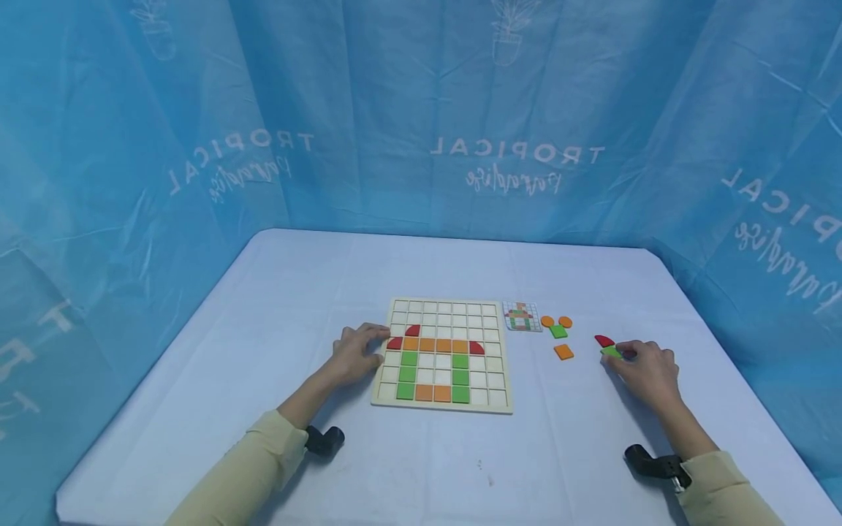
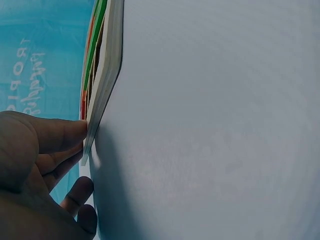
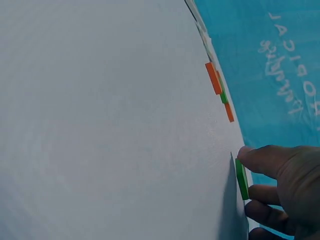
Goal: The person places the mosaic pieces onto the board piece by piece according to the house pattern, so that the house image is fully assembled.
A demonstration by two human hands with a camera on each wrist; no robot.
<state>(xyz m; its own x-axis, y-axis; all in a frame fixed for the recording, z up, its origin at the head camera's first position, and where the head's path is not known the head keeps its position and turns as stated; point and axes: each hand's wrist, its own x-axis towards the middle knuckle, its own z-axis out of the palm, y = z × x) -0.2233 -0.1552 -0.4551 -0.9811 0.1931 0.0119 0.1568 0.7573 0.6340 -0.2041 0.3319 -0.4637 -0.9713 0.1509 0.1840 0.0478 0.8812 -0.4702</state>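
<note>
A pale wooden grid board (image 1: 496, 380) lies on the table, with red, orange and green tiles set in its cells. At its left edge, my left hand (image 1: 355, 354) touches the rim with thumb and fingertips; the left wrist view shows the thumb against the board's side (image 2: 107, 75). Over to the right, my right hand (image 1: 647, 372) pinches a green tile (image 3: 241, 179) between thumb and finger, close to the table. Just beyond that tile lies a red quarter-round tile (image 1: 604, 340). Part of another red piece shows beneath the right hand.
A small pattern card (image 1: 522, 317) lies at the board's upper right. Beside it are two orange round tiles (image 1: 547, 321), a green square tile (image 1: 558, 332) and an orange square tile (image 1: 563, 351). A blue printed curtain (image 1: 395, 109) hangs around the white table (image 1: 329, 270).
</note>
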